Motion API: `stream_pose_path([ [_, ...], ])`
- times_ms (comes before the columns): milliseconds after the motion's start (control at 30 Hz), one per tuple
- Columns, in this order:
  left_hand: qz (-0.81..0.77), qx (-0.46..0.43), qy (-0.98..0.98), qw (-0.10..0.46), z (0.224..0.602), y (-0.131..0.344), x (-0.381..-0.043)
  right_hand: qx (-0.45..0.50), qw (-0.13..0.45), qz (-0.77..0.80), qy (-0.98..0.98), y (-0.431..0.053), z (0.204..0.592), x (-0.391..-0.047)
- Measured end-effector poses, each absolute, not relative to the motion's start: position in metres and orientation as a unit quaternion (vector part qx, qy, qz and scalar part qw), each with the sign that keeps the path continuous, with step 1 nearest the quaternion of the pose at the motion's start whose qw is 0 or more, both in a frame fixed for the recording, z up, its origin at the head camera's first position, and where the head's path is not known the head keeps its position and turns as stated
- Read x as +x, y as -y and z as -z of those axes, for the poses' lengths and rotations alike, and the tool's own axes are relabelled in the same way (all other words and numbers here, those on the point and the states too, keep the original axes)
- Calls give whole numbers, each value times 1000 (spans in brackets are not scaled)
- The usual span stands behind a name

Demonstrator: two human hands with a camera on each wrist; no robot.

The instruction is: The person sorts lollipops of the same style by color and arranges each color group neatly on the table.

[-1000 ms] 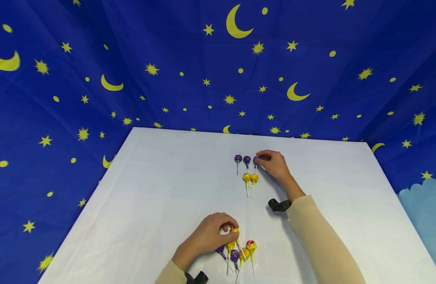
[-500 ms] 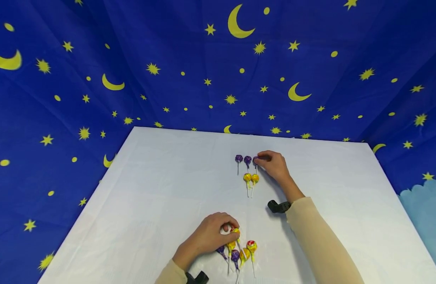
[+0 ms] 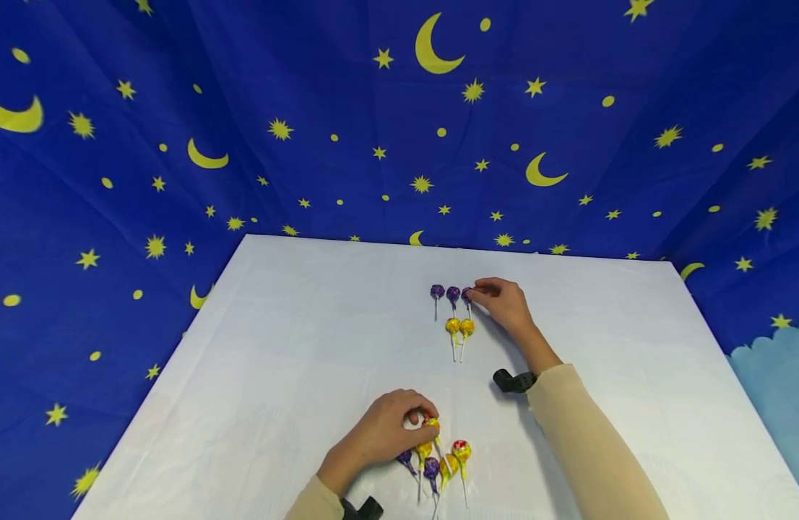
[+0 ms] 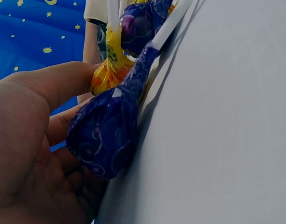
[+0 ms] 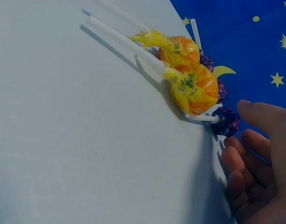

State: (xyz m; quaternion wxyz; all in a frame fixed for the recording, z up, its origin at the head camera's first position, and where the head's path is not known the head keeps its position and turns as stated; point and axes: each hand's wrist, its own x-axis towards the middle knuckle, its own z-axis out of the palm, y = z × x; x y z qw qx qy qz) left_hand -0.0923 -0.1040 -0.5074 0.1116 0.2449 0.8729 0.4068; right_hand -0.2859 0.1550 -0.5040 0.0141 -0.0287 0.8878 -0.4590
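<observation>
In the head view, my left hand (image 3: 393, 430) pinches a yellow-and-red lollipop (image 3: 430, 425) between thumb and forefinger, over a small group of lollipops near the front. A purple lollipop (image 4: 105, 130) lies close under that hand, and a yellow one (image 4: 108, 74) is by the thumb in the left wrist view. Farther back, my right hand (image 3: 503, 302) is at the rightmost purple lollipop (image 3: 467, 295) of a row of three. The right wrist view shows its thumb and fingers spread apart beside that purple lollipop (image 5: 225, 122), with a slight gap at the thumb.
Two yellow lollipops (image 3: 453, 326) lie side by side just in front of the purple row. Another yellow-and-red lollipop (image 3: 461, 451) is at the right of the front group. The white table (image 3: 276, 347) meets a blue star-patterned cloth (image 3: 347, 94) behind.
My right hand has eased slightly right, away from the rightmost purple lollipop, so more of it shows. The left hand holds its place with the yellow-and-red lollipop.
</observation>
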Motion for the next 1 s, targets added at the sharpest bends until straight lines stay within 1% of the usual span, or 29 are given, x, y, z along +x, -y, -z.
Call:
stream_pose_path([
  [267,-407,246,-873,109,508,105,-93,-13,-6,479,-878,-165,491,-273],
  [567,-407,242,-873,113,508,104,-92,-34,-21,448,-893,-166,476,-249],
  [733,-413,245,-870,114,508,105,-92,-46,-39,444,-894,-164,474,-237],
  [1000,-418,247,-867,111,510,105,-93,-52,-51,454,-888,-161,470,-223],
])
